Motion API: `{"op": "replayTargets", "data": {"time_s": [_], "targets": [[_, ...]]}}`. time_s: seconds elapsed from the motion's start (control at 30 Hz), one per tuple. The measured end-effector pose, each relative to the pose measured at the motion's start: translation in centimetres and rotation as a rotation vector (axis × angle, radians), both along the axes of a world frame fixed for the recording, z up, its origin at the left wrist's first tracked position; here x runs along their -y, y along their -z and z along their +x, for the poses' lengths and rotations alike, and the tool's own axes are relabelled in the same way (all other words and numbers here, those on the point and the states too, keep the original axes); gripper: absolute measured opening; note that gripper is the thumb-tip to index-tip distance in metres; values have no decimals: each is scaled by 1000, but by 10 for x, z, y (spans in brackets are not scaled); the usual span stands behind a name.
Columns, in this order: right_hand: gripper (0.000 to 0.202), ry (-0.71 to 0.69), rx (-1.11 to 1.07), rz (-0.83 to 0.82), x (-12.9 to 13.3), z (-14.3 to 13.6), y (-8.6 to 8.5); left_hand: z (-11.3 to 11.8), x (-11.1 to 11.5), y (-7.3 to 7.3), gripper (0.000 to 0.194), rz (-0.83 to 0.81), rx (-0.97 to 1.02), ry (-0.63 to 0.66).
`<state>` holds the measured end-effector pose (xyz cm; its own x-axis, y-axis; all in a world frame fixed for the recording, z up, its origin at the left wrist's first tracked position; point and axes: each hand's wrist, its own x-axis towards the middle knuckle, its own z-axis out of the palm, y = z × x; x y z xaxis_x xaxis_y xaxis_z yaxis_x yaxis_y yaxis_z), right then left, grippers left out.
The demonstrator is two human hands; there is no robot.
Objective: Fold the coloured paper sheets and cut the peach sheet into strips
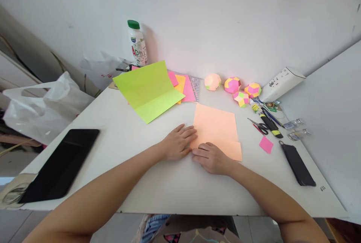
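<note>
A peach-coloured sheet of paper (216,124) lies on the white table, with a crease across its lower part and a strip folded along the near edge. My left hand (179,142) lies flat beside it, fingers stretched out and their tips touching the sheet's left edge. At the near left corner, my right hand (211,158) has its fingers curled and pressed together on the folded strip, hiding that corner. Just beyond my left hand rests a lime-green sheet (149,92) with a crease, partly raised off the table.
Behind are pink and orange papers (189,89), a green-capped bottle (138,46) and several paper balls (213,81). On the right lie scissors (261,126), a cutter (271,123), a pink square (266,144) and a black pouch (297,164). A black tablet (62,164) lies left.
</note>
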<state>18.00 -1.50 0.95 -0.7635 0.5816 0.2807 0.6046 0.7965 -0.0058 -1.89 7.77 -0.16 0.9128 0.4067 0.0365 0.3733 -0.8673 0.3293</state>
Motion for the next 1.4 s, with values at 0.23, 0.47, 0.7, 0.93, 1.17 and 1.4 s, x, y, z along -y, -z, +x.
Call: {"op": "replayTargets", "data": {"time_s": [0.23,0.47,0.7,0.93,1.17,1.4], "targets": [[23,-82,26,-36,-3,8,0,1,0,0,52,20,-48,8],[25,-71,49,-95,8,31,-3,0,-1,-2,53,30,-74,28],[27,-36,51,-120,27,51,-7,0,-1,-4,53,23,-84,25],[27,45,18,-137,50,75,-11,0,0,0,53,42,-67,32],[27,172,-1,-124,76,99,-12,-2,-1,3,53,53,-47,48],[30,305,-45,-69,104,128,-12,-1,-1,3,52,53,-33,42]]}}
